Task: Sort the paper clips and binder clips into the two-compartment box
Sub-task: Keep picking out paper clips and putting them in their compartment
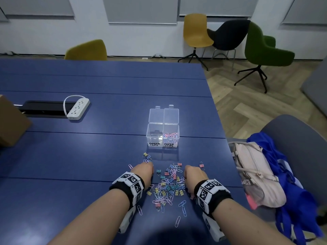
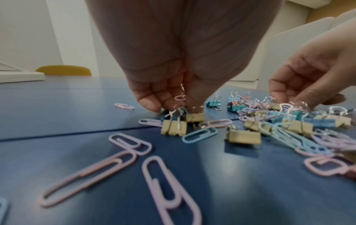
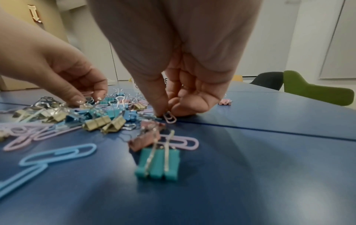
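The clear two-compartment box (image 1: 162, 137) stands open on the blue table (image 1: 88, 152), labelled BINDER CLIPS on the left and PAPER CLIPS on the right. Several paper clips (image 1: 170, 135) lie in its right compartment. A mixed pile of pastel paper clips and binder clips (image 1: 168, 185) lies in front of it, between my hands. My left hand (image 1: 144, 169) (image 2: 173, 106) curls down at the pile's left edge, a pink paper clip (image 2: 180, 98) between its fingers, fingertips at a yellow binder clip (image 2: 194, 117). My right hand (image 1: 192, 174) (image 3: 167, 113) pinches a pink paper clip (image 3: 170, 118) against the table.
A white power strip (image 1: 77, 107) and a cardboard box (image 1: 10, 121) sit at the far left. The table's right edge runs close to my right arm; beside it a grey chair holds a pink bag (image 1: 256, 174) and blue cloth (image 1: 297, 191). Loose paper clips (image 1: 183, 209) lie near me.
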Tool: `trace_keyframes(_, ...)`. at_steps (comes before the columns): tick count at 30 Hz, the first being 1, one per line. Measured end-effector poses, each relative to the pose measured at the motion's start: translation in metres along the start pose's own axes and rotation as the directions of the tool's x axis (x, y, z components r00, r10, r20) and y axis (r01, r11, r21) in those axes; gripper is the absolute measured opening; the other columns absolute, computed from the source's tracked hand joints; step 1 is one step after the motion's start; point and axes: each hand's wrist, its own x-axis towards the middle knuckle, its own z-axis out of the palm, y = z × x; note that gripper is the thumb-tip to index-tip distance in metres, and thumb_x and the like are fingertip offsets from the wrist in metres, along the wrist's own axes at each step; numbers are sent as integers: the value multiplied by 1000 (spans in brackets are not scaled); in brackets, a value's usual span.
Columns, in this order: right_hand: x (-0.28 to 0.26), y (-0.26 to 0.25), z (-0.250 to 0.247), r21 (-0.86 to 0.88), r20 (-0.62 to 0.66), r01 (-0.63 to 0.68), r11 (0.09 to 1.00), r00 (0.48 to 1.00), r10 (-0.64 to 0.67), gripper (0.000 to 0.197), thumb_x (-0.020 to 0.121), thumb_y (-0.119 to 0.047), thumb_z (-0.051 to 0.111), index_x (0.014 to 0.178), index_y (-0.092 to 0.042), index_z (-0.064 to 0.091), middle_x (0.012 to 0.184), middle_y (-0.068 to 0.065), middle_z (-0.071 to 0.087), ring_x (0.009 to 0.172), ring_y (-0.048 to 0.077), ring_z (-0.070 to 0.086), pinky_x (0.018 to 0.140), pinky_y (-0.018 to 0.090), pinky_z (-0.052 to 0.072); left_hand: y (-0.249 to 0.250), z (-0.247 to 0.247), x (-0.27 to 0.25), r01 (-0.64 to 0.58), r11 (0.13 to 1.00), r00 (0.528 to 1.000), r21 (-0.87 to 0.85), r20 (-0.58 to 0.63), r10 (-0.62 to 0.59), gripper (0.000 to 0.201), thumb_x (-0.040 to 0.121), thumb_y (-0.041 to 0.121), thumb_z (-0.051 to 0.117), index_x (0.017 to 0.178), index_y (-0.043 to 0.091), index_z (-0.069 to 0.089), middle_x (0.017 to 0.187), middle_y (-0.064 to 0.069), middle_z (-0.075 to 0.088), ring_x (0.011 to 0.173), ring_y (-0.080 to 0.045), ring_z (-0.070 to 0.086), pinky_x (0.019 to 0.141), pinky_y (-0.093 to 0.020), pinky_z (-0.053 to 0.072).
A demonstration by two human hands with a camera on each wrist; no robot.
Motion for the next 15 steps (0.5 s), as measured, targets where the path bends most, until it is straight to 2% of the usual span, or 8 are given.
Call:
trace_keyframes(2, 1, 1, 2, -13, -10, 21, 1000, 1000, -21, 22, 88, 2, 44, 105, -7, 54, 112, 15, 64, 102, 32, 62, 79, 34, 49, 1, 1, 0, -19, 999, 1000, 25, -12, 19, 33, 78, -5, 51, 107, 12, 53, 113, -9, 56, 103, -28, 58, 88, -36, 48)
trace_keyframes(5, 1, 0, 1, -30, 30, 47, 998, 998, -46, 28, 87, 5, 41, 109, -5, 56, 113, 15, 63, 104, 32, 61, 83, 35, 49, -3, 0, -3, -42, 995, 997, -90, -67, 36, 26, 79, -7, 46, 86, 17, 51, 103, -5, 51, 95, -26, 56, 81, -30, 44)
trace_keyframes(8, 2, 6, -3, 129, 15, 30, 991, 999, -32, 16, 90, -3, 44, 84, -13, 54, 92, 7, 62, 92, 26, 62, 81, 31, 48, -11, -2, -7, -5, 931, 987, -364, -150, -53, 17, 88, 3, 50, 81, 19, 50, 89, 2, 51, 74, -17, 51, 64, -22, 40)
trace_keyframes(10, 4, 16, -6, 370, -13, -12, 929, 1000, 18, 25, 90, -8, 51, 68, -19, 46, 75, 1, 58, 73, 18, 57, 68, 24, 46, -16, -4, -8, 21, 772, 975, -635, -156, -155, 10, 89, 10, 57, 83, 17, 54, 79, 1, 57, 63, -14, 51, 56, -23, 41)
trace_keyframes(11, 4, 21, -8, 554, 3, -47, 831, 999, 55, 27, 89, -6, 55, 66, -18, 47, 68, 1, 56, 64, 16, 55, 59, 21, 45, -18, -5, -8, 30, 635, 974, -772, -119, -191, 9, 88, 9, 60, 83, 15, 56, 76, -2, 59, 60, -15, 51, 56, -23, 43)
trace_keyframes(13, 0, 29, -11, 879, 121, -149, 453, 989, 90, 21, 88, 3, 57, 73, -11, 51, 64, 6, 54, 52, 13, 53, 45, 20, 46, -13, -9, -7, 49, 314, 979, -948, -17, -204, 11, 88, 1, 57, 83, 11, 58, 77, -7, 59, 61, -17, 50, 56, -26, 45)
trace_keyframes(14, -1, 31, -11, 950, 186, -197, 243, 980, 69, 17, 89, 5, 54, 80, -9, 54, 65, 8, 53, 52, 13, 54, 46, 21, 49, -9, -12, -7, 56, 159, 983, -986, 26, -182, 14, 90, -4, 52, 85, 8, 58, 78, -8, 57, 64, -17, 50, 53, -26, 47)
trace_keyframes(15, -1, 34, -12, 969, 228, -230, 86, 973, 33, 16, 90, 7, 50, 87, -8, 56, 66, 9, 53, 54, 14, 54, 50, 25, 54, -4, -16, -7, 69, 16, 986, -998, 66, -152, 18, 92, -7, 45, 87, 6, 57, 77, -8, 54, 65, -17, 49, 50, -23, 48)
